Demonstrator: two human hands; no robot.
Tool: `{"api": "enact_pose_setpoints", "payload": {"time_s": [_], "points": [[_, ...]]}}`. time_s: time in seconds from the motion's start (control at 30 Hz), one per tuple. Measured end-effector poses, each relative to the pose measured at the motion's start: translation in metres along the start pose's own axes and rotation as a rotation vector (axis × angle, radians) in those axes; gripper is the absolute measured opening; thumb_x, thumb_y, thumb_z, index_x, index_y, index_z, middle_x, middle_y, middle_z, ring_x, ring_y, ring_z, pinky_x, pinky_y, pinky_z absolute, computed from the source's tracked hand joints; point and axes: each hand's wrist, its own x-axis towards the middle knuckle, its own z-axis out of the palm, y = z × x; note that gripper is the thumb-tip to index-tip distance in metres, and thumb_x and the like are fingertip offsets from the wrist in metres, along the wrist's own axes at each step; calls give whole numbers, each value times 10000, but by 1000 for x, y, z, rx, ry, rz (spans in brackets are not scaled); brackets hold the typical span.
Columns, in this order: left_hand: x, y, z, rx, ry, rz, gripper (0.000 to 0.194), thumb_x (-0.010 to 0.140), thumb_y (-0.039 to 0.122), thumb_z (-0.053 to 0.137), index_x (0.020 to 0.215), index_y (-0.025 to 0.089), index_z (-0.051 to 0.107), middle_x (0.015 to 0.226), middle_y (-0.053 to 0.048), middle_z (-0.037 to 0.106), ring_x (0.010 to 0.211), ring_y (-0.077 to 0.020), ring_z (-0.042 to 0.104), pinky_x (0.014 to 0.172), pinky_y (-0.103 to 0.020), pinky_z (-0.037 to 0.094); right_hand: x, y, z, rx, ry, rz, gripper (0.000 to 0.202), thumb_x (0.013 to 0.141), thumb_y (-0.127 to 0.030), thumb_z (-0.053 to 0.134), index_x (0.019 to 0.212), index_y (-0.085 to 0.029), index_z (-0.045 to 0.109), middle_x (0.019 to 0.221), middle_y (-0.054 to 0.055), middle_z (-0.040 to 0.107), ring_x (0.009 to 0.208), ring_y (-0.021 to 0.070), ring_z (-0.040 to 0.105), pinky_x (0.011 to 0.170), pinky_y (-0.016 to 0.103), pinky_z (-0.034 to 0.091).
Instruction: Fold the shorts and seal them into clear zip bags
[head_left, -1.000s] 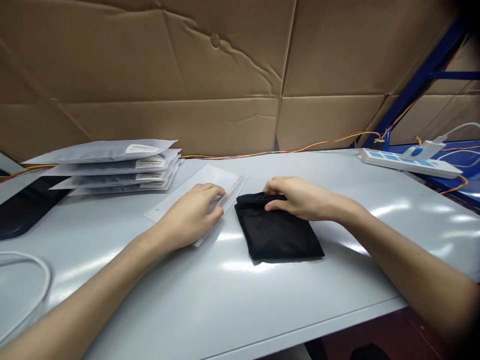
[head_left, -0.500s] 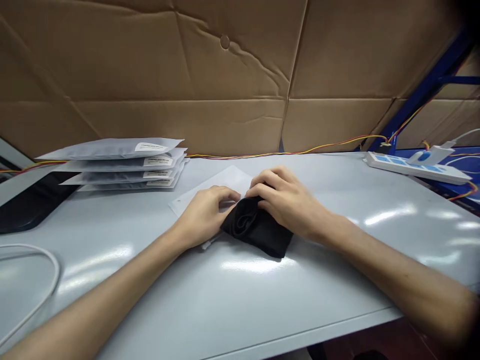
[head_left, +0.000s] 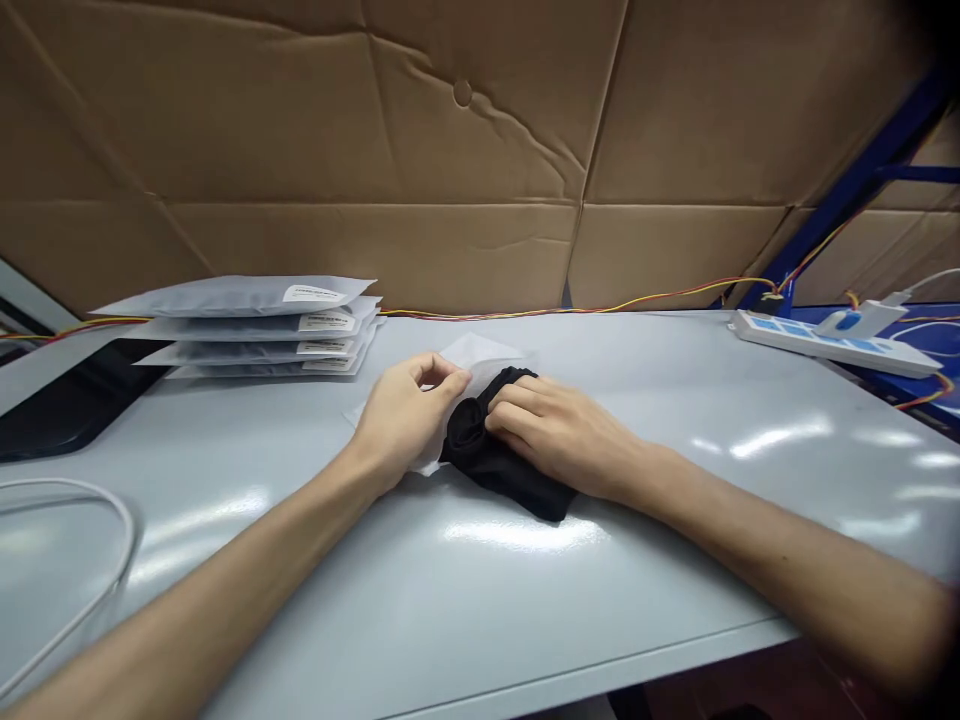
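Observation:
A bundle of folded black cloth [head_left: 517, 478] lies on the grey table in front of me, its left end rolled into a coil. My right hand [head_left: 551, 430] is closed on its upper side, fingers curled into the fabric. With thumb and forefinger together, my left hand [head_left: 412, 410] pinches the edge of a translucent white plastic bag [head_left: 480, 352]. The bag sits behind and to the left of the cloth, touching its coiled end. Part of the bag is hidden behind my left hand, and my right fingertips are partly hidden in the cloth.
Several filled, labelled bags [head_left: 247, 297] are stacked at the back left. Beside them lies a black flat object [head_left: 67, 405], with a white cable [head_left: 124, 545] nearer. A power strip [head_left: 832, 343] is at the right. Cardboard [head_left: 375, 250] stands behind the table.
My left hand has raised the bag's edge beside the cloth. My right hand has moved slightly down and now presses lower on the cloth, whose back edge sticks up more.

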Motion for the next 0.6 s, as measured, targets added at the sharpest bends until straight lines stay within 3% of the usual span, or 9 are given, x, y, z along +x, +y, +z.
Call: {"api": "enact_pose_setpoints", "payload": {"time_s": [0.07,0.17,0.3,0.43,0.53,0.6], "points": [[-1,0,-1,-15,11,54,241,840,461,675,773,230,692,861,1,750,846,-203,673,835,-329,522,2,0,0,56,-35,11,224,1024,-143,444,932,-201,640,984,65,692,875,185,592,759,325,479],[-3,1,-1,50,-49,283,196,860,412,663,797,234,718,925,-10,758,918,-214,683,890,-339,520,3,-1,-3,135,-68,68,200,1012,-183,474,973,-187,671,1043,93,709,923,206,640,812,354,531],[-2,-1,-2,271,-42,519,176,907,331,599,894,244,752,981,-18,747,936,-209,679,873,-343,510,3,-2,-6,186,-129,134,287,1024,-265,484,1240,-165,645,1271,144,667,1111,255,653,972,439,537],[5,-9,-5,481,-14,456,175,924,268,556,966,233,722,1014,-31,729,917,-225,674,802,-357,505,2,0,-6,165,-190,207,459,1050,-358,428,1457,-173,531,1473,168,557,1269,307,597,1058,511,500],[10,-14,-7,539,-3,385,137,924,266,559,936,221,688,997,-34,716,821,-207,668,743,-344,495,1,0,-5,127,-215,247,507,1063,-384,380,1500,-157,502,1517,171,527,1348,322,543,1121,528,449],[10,-15,-7,582,18,421,144,935,268,547,937,221,683,982,-36,703,791,-197,656,719,-331,484,1,-1,-4,93,-224,260,514,1070,-373,352,1509,-150,498,1543,168,508,1399,327,495,1168,543,393]]}}
